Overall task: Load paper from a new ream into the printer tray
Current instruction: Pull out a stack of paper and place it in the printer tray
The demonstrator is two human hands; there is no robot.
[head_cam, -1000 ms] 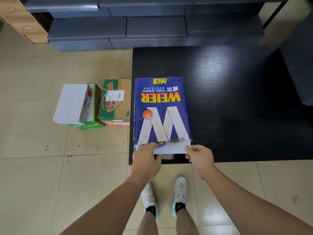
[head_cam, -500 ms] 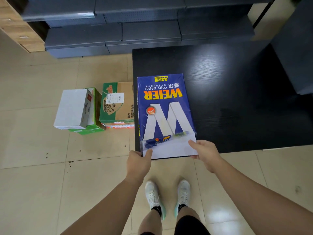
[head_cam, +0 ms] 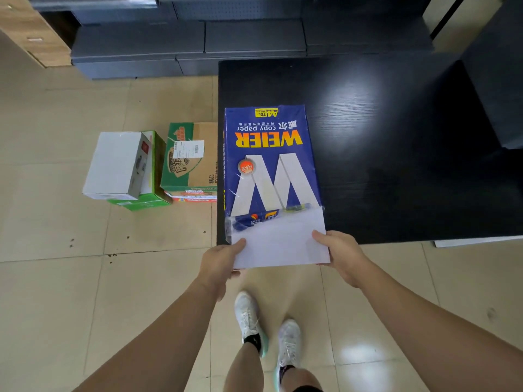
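Note:
A blue ream wrapper [head_cam: 268, 154] printed "WEIER copy paper" lies on the black table [head_cam: 382, 137] along its left edge, its near end torn open. A white paper stack [head_cam: 278, 241] sticks out of that open end, past the table's front edge. My left hand [head_cam: 219, 263] grips the stack's near left corner. My right hand [head_cam: 339, 254] grips its near right edge, thumb on top. No printer or tray is in view.
Cardboard boxes stand on the tiled floor left of the table: a white one [head_cam: 119, 165] on a green one, and a green-brown one [head_cam: 192, 159]. Dark grey cabinets [head_cam: 198, 43] run along the back. A dark unit [head_cam: 498, 80] sits at the table's right. My feet are below.
The white stack has slid further out of the wrapper toward me, from a thin strip to a wide band overhanging the table edge. Both hands moved back with it.

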